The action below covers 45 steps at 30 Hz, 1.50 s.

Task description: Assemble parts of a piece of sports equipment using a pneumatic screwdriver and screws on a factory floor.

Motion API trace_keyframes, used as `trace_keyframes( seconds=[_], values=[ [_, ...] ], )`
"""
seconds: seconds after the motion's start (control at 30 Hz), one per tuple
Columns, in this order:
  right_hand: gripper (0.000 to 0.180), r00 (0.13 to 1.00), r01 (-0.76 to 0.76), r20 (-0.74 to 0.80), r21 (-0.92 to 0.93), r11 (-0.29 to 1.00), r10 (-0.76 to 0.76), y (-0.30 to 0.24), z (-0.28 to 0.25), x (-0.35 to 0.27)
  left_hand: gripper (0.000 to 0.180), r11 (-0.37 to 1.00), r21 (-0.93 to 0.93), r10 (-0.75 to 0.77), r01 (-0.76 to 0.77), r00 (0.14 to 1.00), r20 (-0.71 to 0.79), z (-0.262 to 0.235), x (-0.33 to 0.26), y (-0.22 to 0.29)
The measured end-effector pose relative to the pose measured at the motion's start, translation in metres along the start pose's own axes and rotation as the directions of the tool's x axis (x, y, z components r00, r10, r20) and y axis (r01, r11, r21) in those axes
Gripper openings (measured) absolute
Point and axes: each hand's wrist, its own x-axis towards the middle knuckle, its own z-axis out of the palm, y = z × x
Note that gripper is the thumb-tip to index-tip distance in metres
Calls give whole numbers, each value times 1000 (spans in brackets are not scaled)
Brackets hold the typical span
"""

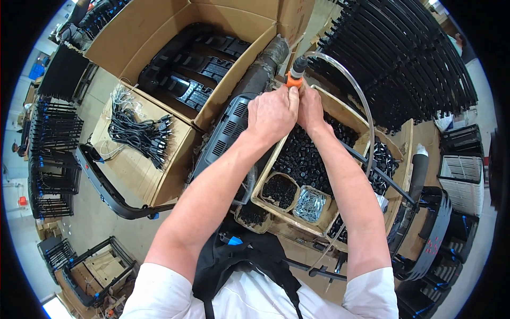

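Both my arms reach forward, and my hands meet beyond the far edge of a wooden parts box. My left hand point(272, 112) and my right hand point(312, 109) are closed together around the lower part of an orange and black hand tool point(295, 77). The tool's black end points up and away from me. Beside it a clear hose point(350, 80) arches over to the right and drops past my right forearm. My fingers hide the tool's lower part, so its exact kind does not show.
Below my hands, the wooden box point(276, 151) holds small black parts, with tubs of black screws point(280, 192) and silver screws point(309, 204). An open carton point(159, 32) contains black plastic covers. Bundled black cables point(139, 127) lie on cardboard at left. Black frames point(393, 58) are stacked at far right.
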Motion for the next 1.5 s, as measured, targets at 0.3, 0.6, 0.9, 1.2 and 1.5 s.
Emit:
trace_keyframes(
  seconds=[0.3,0.6,0.9,1.2,1.5],
  values=[
    [36,1000,-19,15,102,995,18,21,7,5,54,744,-608,-160,278,957,243,9,0,-18],
    [44,969,-246,68,163,955,238,11,-1,8,32,955,-234,-176,183,983,52,0,-7,-94],
    [43,974,-226,63,166,960,219,-7,2,11,33,970,127,160,-208,935,316,53,31,-128],
    [47,949,-313,66,311,897,308,-3,-6,10,24,898,98,354,-430,835,420,64,56,-120],
    [49,954,-198,-59,613,765,293,-41,-69,-10,19,870,-69,492,-488,856,156,31,39,-91]
  ],
)
